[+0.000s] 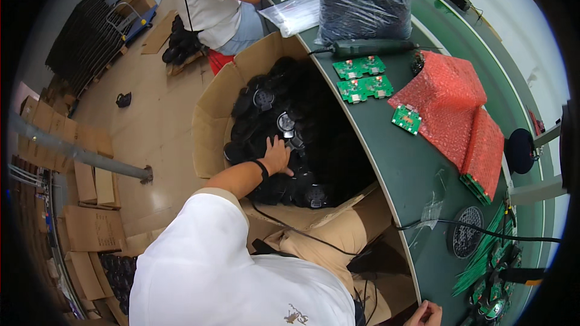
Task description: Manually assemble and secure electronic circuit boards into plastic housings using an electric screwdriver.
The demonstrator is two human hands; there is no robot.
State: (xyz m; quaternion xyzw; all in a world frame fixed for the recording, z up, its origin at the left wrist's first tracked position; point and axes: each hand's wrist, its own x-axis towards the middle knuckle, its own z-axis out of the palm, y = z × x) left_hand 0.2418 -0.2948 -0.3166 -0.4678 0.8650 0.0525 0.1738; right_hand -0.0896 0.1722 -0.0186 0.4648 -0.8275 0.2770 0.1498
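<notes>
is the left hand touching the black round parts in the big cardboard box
Touching: the head view shows the left hand resting flat on the black round parts piled inside the cardboard box.

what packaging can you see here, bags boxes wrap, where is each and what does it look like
Cardboard box: on the floor beside the bench, open, brown, full of black round parts; left hand reaches in.
Plastic bag: far end of the green bench, clear, bulging with dark parts.
Red bubble wrap: on the bench, folded sheets.
Flat cardboard boxes: on the floor at left, brown.
</notes>
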